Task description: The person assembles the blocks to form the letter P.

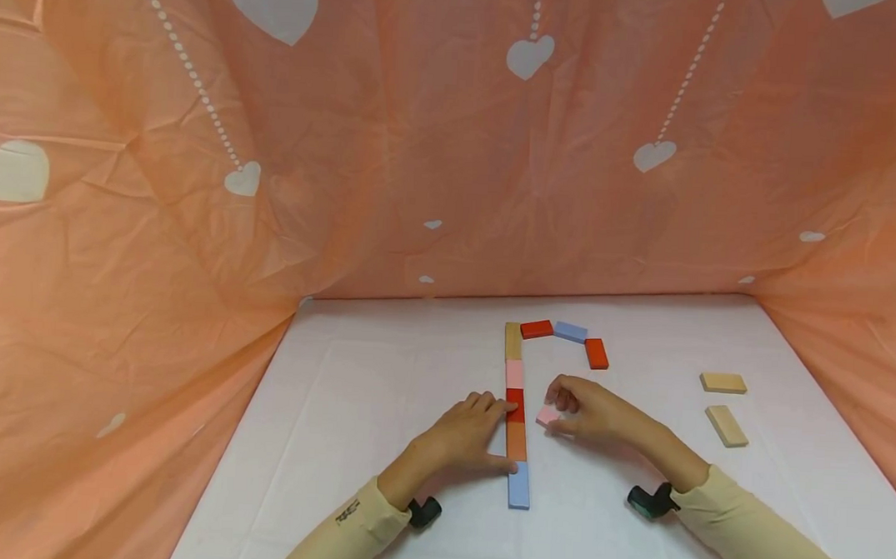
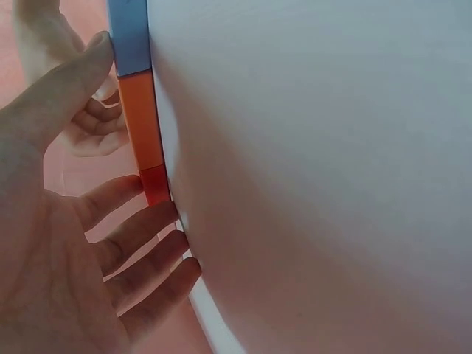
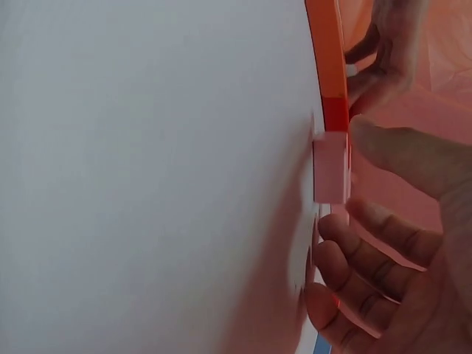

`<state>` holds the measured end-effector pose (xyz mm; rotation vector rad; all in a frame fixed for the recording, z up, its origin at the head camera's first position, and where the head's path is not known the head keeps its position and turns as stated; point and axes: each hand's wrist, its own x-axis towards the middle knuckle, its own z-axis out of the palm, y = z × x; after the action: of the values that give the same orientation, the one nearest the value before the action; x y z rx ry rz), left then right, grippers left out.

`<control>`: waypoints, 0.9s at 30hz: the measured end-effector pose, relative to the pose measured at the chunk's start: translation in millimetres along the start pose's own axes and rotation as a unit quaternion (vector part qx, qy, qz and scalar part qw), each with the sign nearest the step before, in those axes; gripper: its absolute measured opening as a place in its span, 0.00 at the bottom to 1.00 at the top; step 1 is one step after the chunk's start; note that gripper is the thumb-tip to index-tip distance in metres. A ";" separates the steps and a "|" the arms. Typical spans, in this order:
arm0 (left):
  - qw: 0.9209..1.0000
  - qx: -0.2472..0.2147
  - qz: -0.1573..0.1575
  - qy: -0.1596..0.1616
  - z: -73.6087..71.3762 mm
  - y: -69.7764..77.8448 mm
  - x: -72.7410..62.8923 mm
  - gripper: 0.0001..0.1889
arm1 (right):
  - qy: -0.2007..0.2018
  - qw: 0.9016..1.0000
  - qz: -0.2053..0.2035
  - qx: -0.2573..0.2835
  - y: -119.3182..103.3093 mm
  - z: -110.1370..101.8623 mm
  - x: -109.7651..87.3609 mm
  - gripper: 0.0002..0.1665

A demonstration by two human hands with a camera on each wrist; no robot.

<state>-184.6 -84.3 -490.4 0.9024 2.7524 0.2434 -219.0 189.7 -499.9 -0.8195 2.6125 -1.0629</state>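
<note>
Blocks lie end to end in a straight column: natural wood (image 1: 514, 342), pink (image 1: 515, 373), red (image 1: 514, 397), orange (image 1: 516, 441) and blue (image 1: 518, 488). From the column's far end, a red block (image 1: 537, 329), a light blue block (image 1: 571, 331) and another red block (image 1: 597, 353) curve off to the right. My left hand (image 1: 465, 436) rests along the column's left side, fingers spread, index fingertip at the red block and thumb at the blue one. Right of the column, my right hand (image 1: 600, 413) pinches a second pink block (image 3: 330, 168) between thumb and index finger.
Two loose wooden blocks, one lying crosswise (image 1: 723, 382) and one slanted (image 1: 727, 426), are on the right of the white table (image 1: 354, 367). An orange curtain (image 1: 453, 163) with white hearts hangs behind and at both sides.
</note>
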 end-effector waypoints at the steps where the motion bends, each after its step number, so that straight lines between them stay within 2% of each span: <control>1: 1.000 0.000 0.000 0.001 -0.2 0.0 -0.2 0.48 | -0.001 1.000 0.005 0.000 -0.8 0.8 -0.3 0.23; 9: 1.000 0.000 -0.005 -0.003 -1.1 1.4 0.2 0.48 | -0.003 0.999 0.032 -0.005 -4.9 4.7 -1.3 0.25; 21: 1.000 0.007 0.005 0.005 -0.1 0.1 0.3 0.47 | -0.003 1.000 0.014 -0.016 -2.7 5.8 3.4 0.19; 27: 1.000 0.008 0.005 0.004 0.2 -0.2 0.7 0.48 | -0.005 0.999 0.035 -0.022 -1.9 4.4 7.6 0.17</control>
<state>-185.2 -84.1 -490.8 0.9221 2.7614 0.2277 -222.8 181.7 -501.6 -0.7361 2.6448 -0.9827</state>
